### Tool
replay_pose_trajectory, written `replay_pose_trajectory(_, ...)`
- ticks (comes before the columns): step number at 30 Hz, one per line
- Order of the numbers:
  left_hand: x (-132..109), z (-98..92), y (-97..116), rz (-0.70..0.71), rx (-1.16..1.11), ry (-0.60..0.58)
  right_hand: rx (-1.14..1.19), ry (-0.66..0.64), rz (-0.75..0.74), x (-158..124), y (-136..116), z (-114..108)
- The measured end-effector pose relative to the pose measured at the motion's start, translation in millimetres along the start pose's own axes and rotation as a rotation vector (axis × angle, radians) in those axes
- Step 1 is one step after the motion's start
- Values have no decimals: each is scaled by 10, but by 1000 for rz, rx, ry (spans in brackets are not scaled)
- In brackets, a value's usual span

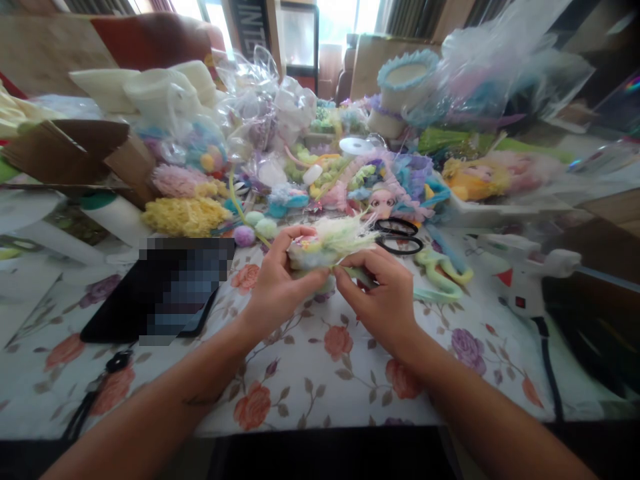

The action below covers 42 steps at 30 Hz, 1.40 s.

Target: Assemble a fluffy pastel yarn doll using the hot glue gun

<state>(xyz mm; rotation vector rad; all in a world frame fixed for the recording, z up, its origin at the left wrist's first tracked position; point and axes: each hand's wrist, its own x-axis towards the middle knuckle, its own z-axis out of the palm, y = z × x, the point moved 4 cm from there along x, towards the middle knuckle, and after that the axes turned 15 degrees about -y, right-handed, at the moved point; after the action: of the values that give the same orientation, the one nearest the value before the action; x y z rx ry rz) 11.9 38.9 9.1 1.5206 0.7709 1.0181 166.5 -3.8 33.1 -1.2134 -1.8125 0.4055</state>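
Observation:
Above the flowered tablecloth (310,373), my left hand (283,277) is closed round a fluffy pale yellow-green craft piece (335,240), thumb in front and fingers behind. Pale fuzzy strands stick out at its top right, and a bit of pink shows near my left fingertips. My right hand (377,283) pinches at the piece's lower edge, fingertips close to my left thumb. A thin greenish strip seems to run under my right fingers; its ends are hidden. Just behind my right hand lie black-handled scissors (400,237).
A black tablet (155,290) lies at left. To the right stands a white glue gun (523,273) with a cord, near a pastel fuzzy strip (443,277). Behind are pompoms (245,235), yellow yarn (187,217), a doll face (383,200), plastic bags and a cardboard box (70,157).

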Motion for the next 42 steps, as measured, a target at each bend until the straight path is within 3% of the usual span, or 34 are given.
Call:
replay_pose_trajectory(10, -2, 17, 33, 11, -21, -1, 190, -48, 147, 38, 63, 3)
replay_pose_trajectory(18, 4, 3, -36, 25, -165, -58, 179, -41, 133, 28, 56, -16)
replay_pose_trajectory(28, 11, 1, -44, -9, -116, -51, 144, -34, 79, 41, 42, -21)
replay_pose_trajectory(42, -3, -1, -11, 17, -55, 16, 209, -64, 131, 38, 58, -14)
